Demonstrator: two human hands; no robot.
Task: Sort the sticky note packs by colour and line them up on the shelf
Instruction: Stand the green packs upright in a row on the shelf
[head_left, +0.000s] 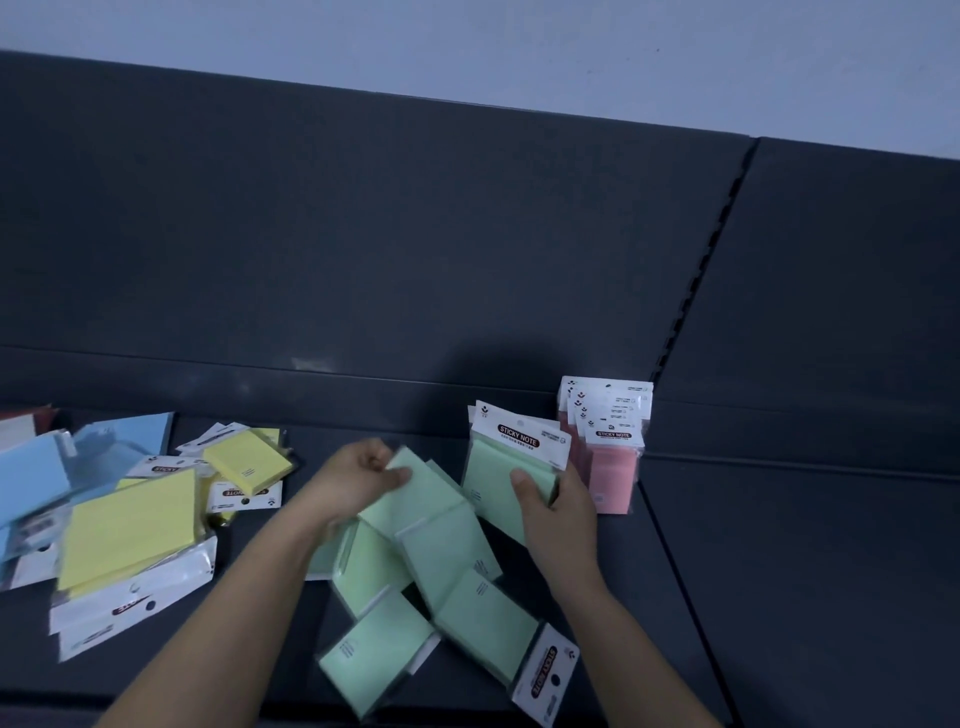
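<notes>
The dark shelf (805, 597) carries everything, with its back panel (363, 234) rising behind. The landmark is the pink row (615, 478), a set of pink packs standing upright, one behind another, against the back panel.

Furthest left of the pink row lies a jumble of blue packs (31, 483), flat and overlapping, unsorted. Between them and the pink row, though well apart from it, the yellow packs (130, 525) lie scattered at odd angles, some face down.

Nearer, to the left and in front of the pink row, the loose green packs (452, 561) are fanned out flat in a heap. Just beside the pink row on its left, touching or nearly so, the standing green packs (498, 483) are upright with the printed header on top.

The right hand (561, 509) steadies these standing packs, its grip closed on them with the thumb on the front face and the fingers round the side next to the pink row. The left hand (358, 478) is left of them, its grip pinching the top green pack (415, 483) of the heap at one corner.

By my judgement pink is done, green is only begun with most packs yet to stand up, and yellow and blue are untouched.
</notes>
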